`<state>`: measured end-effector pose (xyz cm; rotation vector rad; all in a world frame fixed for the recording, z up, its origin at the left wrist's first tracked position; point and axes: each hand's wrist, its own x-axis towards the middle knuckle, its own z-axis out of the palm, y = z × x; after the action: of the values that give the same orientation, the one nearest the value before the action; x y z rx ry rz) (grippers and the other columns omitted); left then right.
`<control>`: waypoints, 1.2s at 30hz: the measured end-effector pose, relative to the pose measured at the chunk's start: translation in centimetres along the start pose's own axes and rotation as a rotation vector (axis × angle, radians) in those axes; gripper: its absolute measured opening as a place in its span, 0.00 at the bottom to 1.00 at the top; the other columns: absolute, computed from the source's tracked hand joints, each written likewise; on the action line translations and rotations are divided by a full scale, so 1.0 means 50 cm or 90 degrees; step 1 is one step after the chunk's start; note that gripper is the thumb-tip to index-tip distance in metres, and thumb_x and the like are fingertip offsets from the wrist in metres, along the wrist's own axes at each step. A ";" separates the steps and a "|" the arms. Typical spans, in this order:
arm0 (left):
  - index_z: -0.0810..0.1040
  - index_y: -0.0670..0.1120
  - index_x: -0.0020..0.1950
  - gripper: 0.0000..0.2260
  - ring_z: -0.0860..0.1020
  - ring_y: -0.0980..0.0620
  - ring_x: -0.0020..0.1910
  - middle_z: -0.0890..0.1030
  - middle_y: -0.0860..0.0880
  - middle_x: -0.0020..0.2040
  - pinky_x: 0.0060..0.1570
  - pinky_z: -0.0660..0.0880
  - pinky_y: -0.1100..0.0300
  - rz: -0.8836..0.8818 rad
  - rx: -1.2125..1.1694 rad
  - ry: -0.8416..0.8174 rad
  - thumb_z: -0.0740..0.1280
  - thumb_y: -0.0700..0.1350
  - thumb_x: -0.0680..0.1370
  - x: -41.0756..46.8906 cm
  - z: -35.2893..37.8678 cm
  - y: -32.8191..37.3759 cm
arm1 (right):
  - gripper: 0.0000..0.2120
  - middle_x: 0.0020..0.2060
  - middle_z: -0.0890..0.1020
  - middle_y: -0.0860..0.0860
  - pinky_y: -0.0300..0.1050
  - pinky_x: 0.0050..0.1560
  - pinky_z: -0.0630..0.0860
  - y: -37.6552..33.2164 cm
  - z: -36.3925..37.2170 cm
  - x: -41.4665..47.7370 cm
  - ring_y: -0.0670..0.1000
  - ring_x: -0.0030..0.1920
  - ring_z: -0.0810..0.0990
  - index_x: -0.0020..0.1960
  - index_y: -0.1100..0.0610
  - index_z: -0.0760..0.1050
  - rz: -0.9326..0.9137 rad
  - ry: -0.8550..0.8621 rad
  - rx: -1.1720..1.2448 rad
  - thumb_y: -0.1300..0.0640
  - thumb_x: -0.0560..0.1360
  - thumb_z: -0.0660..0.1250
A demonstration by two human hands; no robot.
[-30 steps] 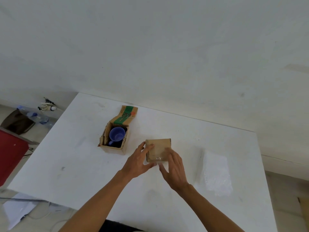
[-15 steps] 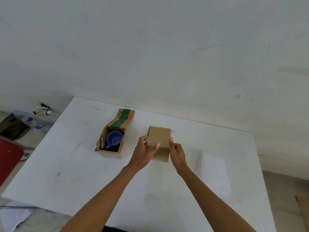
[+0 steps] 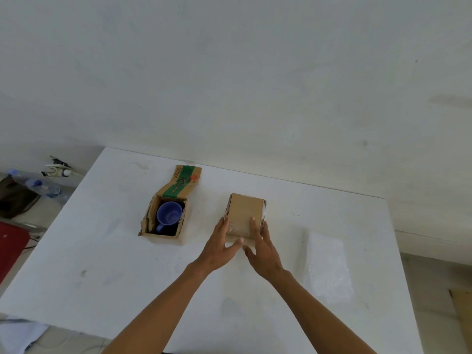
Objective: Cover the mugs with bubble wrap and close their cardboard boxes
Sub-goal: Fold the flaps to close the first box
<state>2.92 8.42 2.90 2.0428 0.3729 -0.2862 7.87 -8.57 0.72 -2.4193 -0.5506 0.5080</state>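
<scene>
A closed cardboard box [image 3: 244,215] stands on the white table [image 3: 102,264], right of centre. My left hand [image 3: 219,247] lies against its near left corner and my right hand [image 3: 263,247] against its near right side. Both have fingers stretched out and apart, touching the box without gripping it. To the left stands an open cardboard box [image 3: 163,227] with a blue mug [image 3: 168,213] upright inside, uncovered. Its lid flap [image 3: 182,182], with green tape, lies back towards the wall. A clear bubble wrap sheet [image 3: 328,268] lies flat on the table to the right.
A white wall runs just behind the table's far edge. On the floor at the left are a red object [image 3: 10,249], a dark bag [image 3: 15,200], plastic bottles [image 3: 43,186] and a white plug [image 3: 55,171].
The closed box, lifted between both hands half a second ago, now stands on the table farther from me. My fingers have loosened and spread against it.
</scene>
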 end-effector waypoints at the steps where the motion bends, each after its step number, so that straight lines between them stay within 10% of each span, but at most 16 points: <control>1: 0.46 0.52 0.83 0.41 0.59 0.52 0.79 0.53 0.52 0.82 0.76 0.63 0.52 0.007 0.007 -0.010 0.67 0.60 0.78 0.010 -0.004 0.005 | 0.45 0.80 0.47 0.60 0.59 0.62 0.77 0.004 -0.006 0.011 0.63 0.74 0.66 0.79 0.40 0.35 0.009 0.003 -0.027 0.49 0.79 0.67; 5: 0.53 0.48 0.82 0.37 0.61 0.55 0.76 0.60 0.51 0.79 0.71 0.62 0.61 0.054 0.055 -0.012 0.69 0.53 0.79 0.036 -0.029 0.028 | 0.43 0.79 0.49 0.62 0.63 0.68 0.70 0.007 -0.044 0.044 0.65 0.77 0.58 0.80 0.43 0.37 0.032 -0.003 -0.093 0.48 0.78 0.66; 9: 0.62 0.44 0.78 0.35 0.64 0.44 0.77 0.66 0.43 0.78 0.72 0.68 0.44 0.139 0.343 0.225 0.72 0.53 0.76 0.011 -0.094 -0.008 | 0.39 0.81 0.45 0.58 0.65 0.77 0.52 -0.032 -0.040 0.023 0.59 0.80 0.42 0.81 0.51 0.42 0.023 0.092 -0.128 0.51 0.79 0.64; 19: 0.67 0.39 0.75 0.36 0.72 0.38 0.71 0.75 0.40 0.71 0.71 0.67 0.36 -0.118 0.439 0.254 0.77 0.48 0.72 -0.066 -0.138 -0.141 | 0.27 0.80 0.54 0.56 0.58 0.79 0.47 -0.113 0.058 -0.028 0.54 0.80 0.45 0.75 0.54 0.62 -0.183 0.097 -0.120 0.54 0.78 0.62; 31: 0.63 0.39 0.78 0.38 0.62 0.37 0.78 0.64 0.37 0.78 0.73 0.64 0.36 0.051 0.489 0.237 0.76 0.47 0.72 -0.090 -0.063 -0.104 | 0.19 0.76 0.64 0.59 0.67 0.74 0.55 0.122 -0.059 -0.101 0.60 0.78 0.56 0.71 0.53 0.70 0.283 0.337 -0.098 0.55 0.81 0.61; 36: 0.64 0.40 0.78 0.36 0.65 0.39 0.77 0.66 0.39 0.78 0.73 0.64 0.40 0.129 0.437 0.151 0.75 0.47 0.74 -0.104 0.028 -0.078 | 0.40 0.80 0.51 0.60 0.66 0.71 0.60 0.211 -0.097 -0.163 0.63 0.78 0.53 0.79 0.47 0.52 0.554 0.278 -0.012 0.61 0.76 0.70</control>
<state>-3.45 8.20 0.94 2.7814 0.2217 -0.0409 6.10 -22.58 -0.44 -2.5862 0.7151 0.2801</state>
